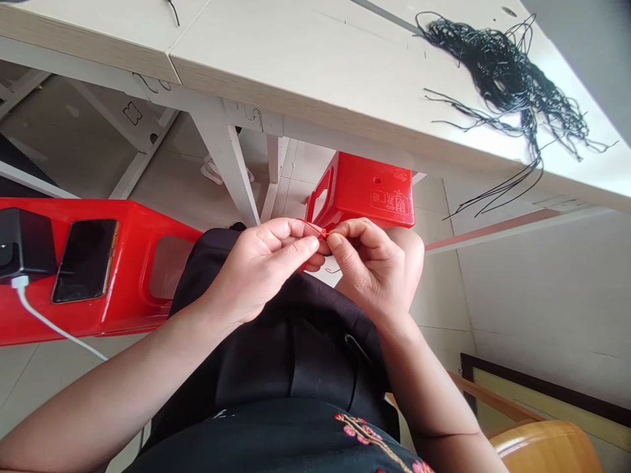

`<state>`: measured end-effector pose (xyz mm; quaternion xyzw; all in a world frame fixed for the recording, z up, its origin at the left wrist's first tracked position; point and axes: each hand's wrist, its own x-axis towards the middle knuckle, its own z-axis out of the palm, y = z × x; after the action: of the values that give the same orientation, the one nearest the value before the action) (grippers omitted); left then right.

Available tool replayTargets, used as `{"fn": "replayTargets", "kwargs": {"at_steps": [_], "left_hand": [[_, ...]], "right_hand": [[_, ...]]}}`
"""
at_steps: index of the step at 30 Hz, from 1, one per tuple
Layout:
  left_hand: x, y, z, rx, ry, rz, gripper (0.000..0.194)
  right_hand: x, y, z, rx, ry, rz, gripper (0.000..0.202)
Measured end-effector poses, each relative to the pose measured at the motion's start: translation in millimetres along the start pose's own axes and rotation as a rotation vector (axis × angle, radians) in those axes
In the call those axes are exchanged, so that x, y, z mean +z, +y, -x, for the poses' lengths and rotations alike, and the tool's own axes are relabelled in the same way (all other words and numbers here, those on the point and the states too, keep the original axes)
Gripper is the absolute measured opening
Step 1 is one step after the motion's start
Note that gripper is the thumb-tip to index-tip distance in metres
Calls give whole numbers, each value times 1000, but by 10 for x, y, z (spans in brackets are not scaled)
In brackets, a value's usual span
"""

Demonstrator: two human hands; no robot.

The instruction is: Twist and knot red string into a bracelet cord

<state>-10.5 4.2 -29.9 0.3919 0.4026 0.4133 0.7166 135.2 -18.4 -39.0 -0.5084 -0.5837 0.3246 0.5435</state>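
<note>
A thin red cord (324, 232) with a small knot or loop runs between my two hands, above my lap. My left hand (276, 256) pinches it between thumb and fingers. Close against it, my right hand (367, 256) grips the cord at the knot with thumb and forefinger. The fingertips of both hands nearly touch. A thin end of cord hangs just below them. The rest of the cord is hidden by my fingers.
A bundle of black cords (503, 72) lies on the white table (296, 52), some ends hanging over its edge. A red stool (374, 190) stands under it. At left, another red stool (131, 263) carries a phone (86, 259) and a black box (27, 243) with a white cable.
</note>
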Motion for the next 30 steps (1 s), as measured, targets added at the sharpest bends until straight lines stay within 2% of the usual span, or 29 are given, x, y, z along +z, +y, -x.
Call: {"fn": "replayTargets", "kwargs": {"at_steps": [5, 10, 13, 22, 30], "left_hand": [[8, 16, 1, 65, 47, -45, 10], [-2, 9, -5, 70, 78, -82, 15], [-18, -9, -6, 89, 86, -119, 14], [-33, -23, 10, 135, 75, -193, 13], [-25, -30, -4, 175, 84, -164, 14]], "right_hand": [[-21, 13, -13, -60, 1, 96, 12], [-33, -40, -28, -258, 70, 285, 12], [-42, -73, -40, -327, 53, 398, 14], [-38, -7, -35, -375, -17, 394, 13], [-41, -116, -54, -467, 23, 499, 16]]}}
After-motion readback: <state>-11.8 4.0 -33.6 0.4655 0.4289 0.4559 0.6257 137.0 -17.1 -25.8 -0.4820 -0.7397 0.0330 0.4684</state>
